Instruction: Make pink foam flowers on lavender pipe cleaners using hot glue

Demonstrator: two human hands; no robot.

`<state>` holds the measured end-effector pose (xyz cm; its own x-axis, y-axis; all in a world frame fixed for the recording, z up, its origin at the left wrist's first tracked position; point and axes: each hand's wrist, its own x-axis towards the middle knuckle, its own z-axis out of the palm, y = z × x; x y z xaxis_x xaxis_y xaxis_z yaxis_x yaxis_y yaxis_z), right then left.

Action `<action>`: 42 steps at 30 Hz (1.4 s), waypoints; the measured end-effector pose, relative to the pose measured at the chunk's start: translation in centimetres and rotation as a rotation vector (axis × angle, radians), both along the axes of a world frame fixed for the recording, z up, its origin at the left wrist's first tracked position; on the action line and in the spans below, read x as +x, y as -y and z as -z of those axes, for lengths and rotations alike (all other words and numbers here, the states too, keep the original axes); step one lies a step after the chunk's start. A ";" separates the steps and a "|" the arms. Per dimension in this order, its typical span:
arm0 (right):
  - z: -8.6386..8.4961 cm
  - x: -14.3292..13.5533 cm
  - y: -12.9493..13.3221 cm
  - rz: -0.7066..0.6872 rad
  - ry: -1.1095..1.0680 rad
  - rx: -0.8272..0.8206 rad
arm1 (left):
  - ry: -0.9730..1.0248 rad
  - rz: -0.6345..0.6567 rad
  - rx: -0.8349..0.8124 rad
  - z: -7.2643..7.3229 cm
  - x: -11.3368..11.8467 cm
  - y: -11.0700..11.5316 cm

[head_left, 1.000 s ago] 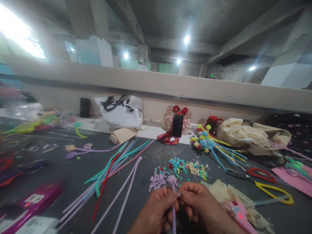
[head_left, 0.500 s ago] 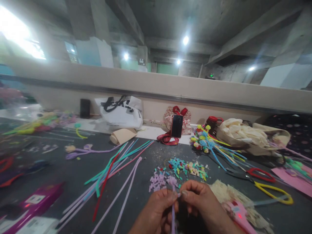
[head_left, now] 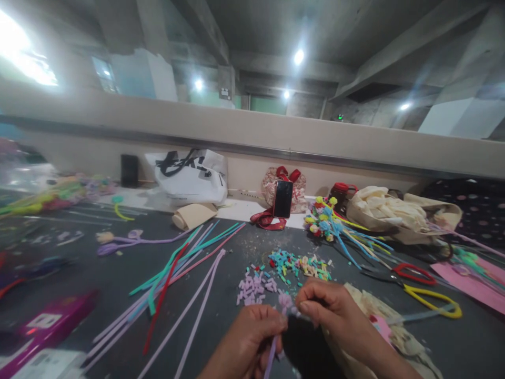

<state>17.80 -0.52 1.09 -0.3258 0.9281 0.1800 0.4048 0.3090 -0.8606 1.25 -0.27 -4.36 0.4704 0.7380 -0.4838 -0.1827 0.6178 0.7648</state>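
Lilac pipe cleaner [head_left: 272,350] pinched upright in left hand [head_left: 246,345], fuzzy tip [head_left: 284,300] just short of the lilac bits [head_left: 254,288] on the counter [head_left: 98,284]. Right hand [head_left: 335,316] fingers closed on that tip, apparently mid-shaping; next calls for a firm, small twist.

Head-worn view, facing forward-down, close over table [head_left: 118,273]

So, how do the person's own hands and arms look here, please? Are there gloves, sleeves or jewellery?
Both the left hand and the right hand are bare: no gloves, and no rings show on the visible fingers. The right forearm is bare to the frame edge, with no sleeve, watch or bracelet in view. The left wrist is cut off at the bottom edge.
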 end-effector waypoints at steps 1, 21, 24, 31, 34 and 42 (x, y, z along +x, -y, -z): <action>0.1 0.1 0.0 -0.010 0.041 0.045 | -0.008 0.015 0.003 0.1 0.0 0.0; 0.5 0.7 -0.1 -0.144 0.384 0.229 | -0.138 0.107 -0.008 0.1 0.3 0.1; 0.6 0.8 -0.1 -0.158 0.419 0.270 | -0.132 0.119 -0.005 -0.2 0.4 0.1; 0.7 0.9 0.0 -0.143 0.512 0.353 | -0.115 0.101 -0.016 0.1 0.4 0.2; 0.5 0.8 0.1 -0.142 0.526 0.388 | -0.106 0.105 -0.002 0.6 0.4 0.3; 0.3 0.7 0.1 -0.178 0.582 0.357 | -0.126 0.122 0.029 0.7 0.4 0.2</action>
<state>18.55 -0.67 0.81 -0.6028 0.7686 0.2141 0.6859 0.6363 -0.3529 1.65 -0.49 -5.10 0.4943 0.6937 -0.5238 -0.0094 0.6068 0.7948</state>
